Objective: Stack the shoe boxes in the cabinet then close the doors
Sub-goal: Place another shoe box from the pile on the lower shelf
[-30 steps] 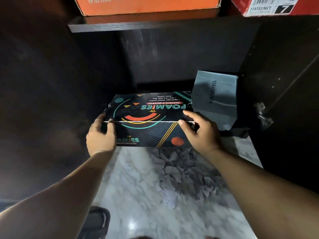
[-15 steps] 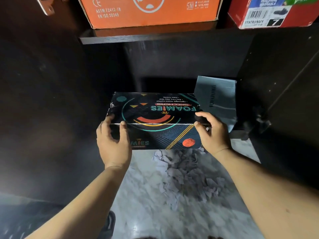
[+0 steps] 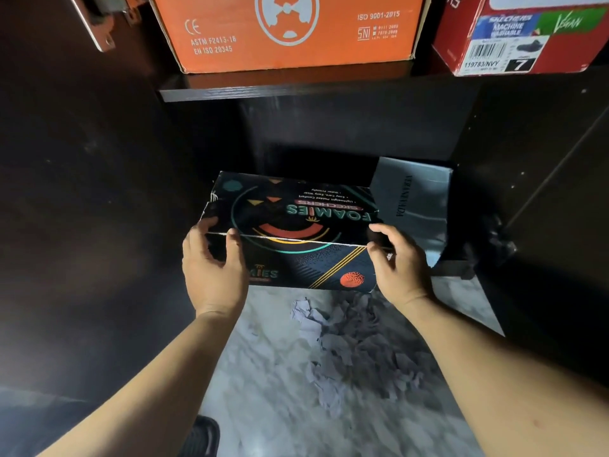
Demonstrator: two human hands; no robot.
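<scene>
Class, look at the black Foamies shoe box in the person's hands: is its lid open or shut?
Shut. The lid of the black shoe box lies flat, its edge meeting the front wall along one line.

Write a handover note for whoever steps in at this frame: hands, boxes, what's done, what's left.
Left hand and right hand each grip a front corner of the black Foamies box, at the mouth of the lower compartment beside a grey box.
Done: orange box and red box sit on the upper shelf.
Left: seat the black box fully, let go, close the doors.
</scene>
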